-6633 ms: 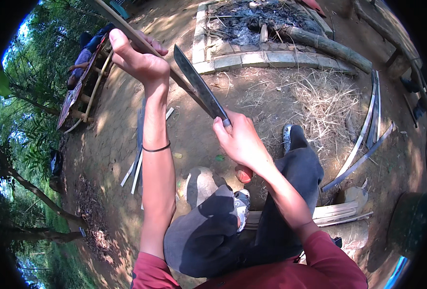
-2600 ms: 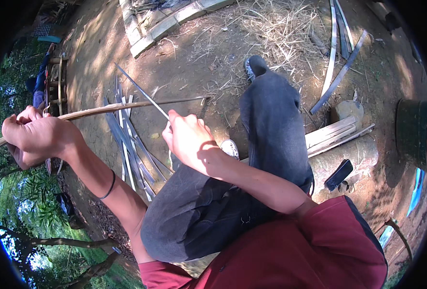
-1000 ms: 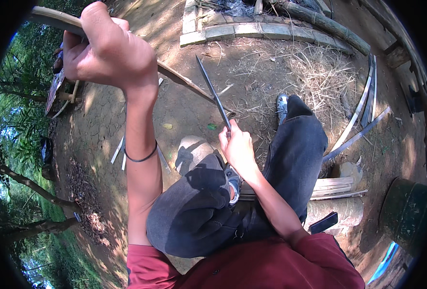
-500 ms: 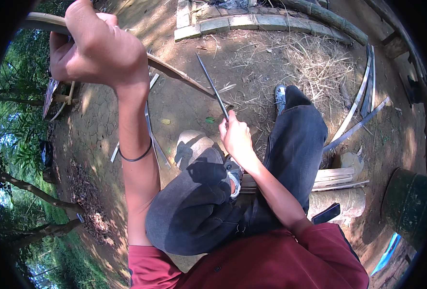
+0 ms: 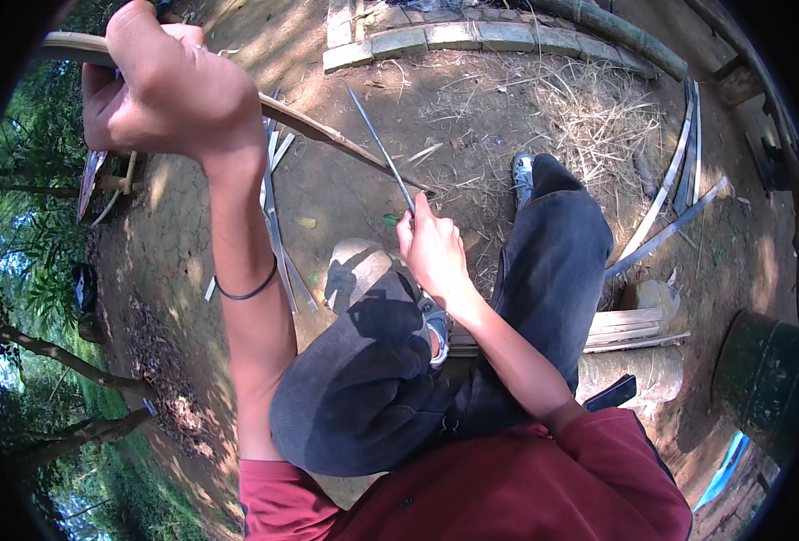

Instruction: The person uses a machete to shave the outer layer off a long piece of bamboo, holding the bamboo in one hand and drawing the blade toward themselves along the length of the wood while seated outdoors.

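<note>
Raised at the upper left, my left hand [image 5: 178, 99] is closed around a long bamboo strip [image 5: 332, 137]. The strip slants down to the right from behind my wrist, and its lower end comes close to my right hand. My right hand [image 5: 437, 257], in front of my knees, has its fingers wrapped round the handle of a long thin knife [image 5: 377, 135]. Its blade points up and to the left and crosses the strip near the strip's lower end. Most of the knife's handle is hidden by my fingers.
A brick border [image 5: 453, 36] curves along the far side, beside a heap of shavings [image 5: 611, 122]. Split strips [image 5: 674, 171] lie at the right, others [image 5: 275, 230] at the left. A log [image 5: 656, 374] is beside my leg, near a dark green drum [image 5: 760, 383].
My right hand and the knife have shifted slightly up and to the left. My left hand has also moved a little left, with the bamboo strip still in it.
</note>
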{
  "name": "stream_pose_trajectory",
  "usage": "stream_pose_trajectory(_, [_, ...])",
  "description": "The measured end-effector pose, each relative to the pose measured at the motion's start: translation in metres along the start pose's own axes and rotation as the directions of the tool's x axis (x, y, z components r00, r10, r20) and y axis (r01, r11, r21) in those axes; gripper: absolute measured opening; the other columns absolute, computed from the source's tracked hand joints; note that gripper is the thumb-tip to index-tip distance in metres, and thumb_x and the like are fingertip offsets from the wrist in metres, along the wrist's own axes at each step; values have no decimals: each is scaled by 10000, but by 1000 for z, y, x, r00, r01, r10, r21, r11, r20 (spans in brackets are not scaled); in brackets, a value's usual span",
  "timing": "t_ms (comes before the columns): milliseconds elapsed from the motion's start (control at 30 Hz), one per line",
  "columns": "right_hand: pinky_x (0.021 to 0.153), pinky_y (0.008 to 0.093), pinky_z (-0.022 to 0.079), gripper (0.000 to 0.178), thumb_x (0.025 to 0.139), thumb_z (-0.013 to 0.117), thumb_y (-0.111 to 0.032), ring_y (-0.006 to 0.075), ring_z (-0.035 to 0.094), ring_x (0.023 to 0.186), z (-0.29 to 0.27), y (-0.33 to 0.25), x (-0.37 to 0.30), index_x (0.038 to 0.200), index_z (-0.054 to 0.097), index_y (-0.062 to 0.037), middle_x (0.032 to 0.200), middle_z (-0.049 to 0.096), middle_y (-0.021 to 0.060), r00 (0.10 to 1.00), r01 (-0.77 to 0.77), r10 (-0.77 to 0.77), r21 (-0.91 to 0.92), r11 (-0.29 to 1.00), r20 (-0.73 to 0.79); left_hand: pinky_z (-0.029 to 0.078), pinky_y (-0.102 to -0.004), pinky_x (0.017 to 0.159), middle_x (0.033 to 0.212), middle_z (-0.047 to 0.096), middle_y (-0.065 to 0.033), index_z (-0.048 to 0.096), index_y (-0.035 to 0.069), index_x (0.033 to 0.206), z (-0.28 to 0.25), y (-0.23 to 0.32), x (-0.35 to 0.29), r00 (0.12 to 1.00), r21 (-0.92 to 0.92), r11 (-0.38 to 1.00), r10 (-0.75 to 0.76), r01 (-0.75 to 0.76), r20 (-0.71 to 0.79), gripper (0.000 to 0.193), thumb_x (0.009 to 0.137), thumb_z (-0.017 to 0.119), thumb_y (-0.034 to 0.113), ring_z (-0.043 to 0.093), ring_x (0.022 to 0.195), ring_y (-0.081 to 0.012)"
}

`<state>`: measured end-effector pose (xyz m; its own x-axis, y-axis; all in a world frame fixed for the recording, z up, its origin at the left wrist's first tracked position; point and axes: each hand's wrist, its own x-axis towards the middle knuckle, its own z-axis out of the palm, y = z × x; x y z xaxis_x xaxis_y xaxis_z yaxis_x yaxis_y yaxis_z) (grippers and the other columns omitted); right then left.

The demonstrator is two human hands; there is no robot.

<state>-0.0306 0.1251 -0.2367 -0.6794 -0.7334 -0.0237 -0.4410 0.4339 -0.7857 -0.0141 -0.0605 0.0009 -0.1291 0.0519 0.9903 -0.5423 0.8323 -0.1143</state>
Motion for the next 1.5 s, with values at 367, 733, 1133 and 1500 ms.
stream_pose_trajectory(367, [608,517,529,183,906,550,-156,446,634,652,-32,-31,9,934,550,25,623,618,236,997,26,-43,272,962,58,326,-185,440,548,455,1,484,-25,695,-2,4,1,1000,-141,990,4,-5,-5,154,845,456,-15,429,475,-53])
stream_pose_trajectory(733, [637,505,525,257,886,565,-197,447,643,675,35,62,8,989,582,38,650,622,238,998,-37,40,58,998,-38,234,-210,418,550,417,41,480,18,678,6,48,15,739,-673,514,-670,532,72,194,858,542,56,355,457,-14])
stream_pose_trajectory(1133, [567,506,506,190,895,571,-147,436,627,625,-35,-32,5,957,533,29,612,599,245,985,173,-161,248,953,-69,231,-238,451,542,405,47,479,15,679,2,48,14,659,-647,440,-741,622,130,210,849,562,107,349,484,-27])
stream_pose_trajectory(1500, [762,513,524,293,860,570,-217,458,648,823,29,91,-7,934,608,63,780,640,295,974,-174,166,36,984,157,239,-216,443,573,435,40,506,17,730,2,40,1,645,-682,404,-754,609,129,163,876,548,76,357,484,-20])
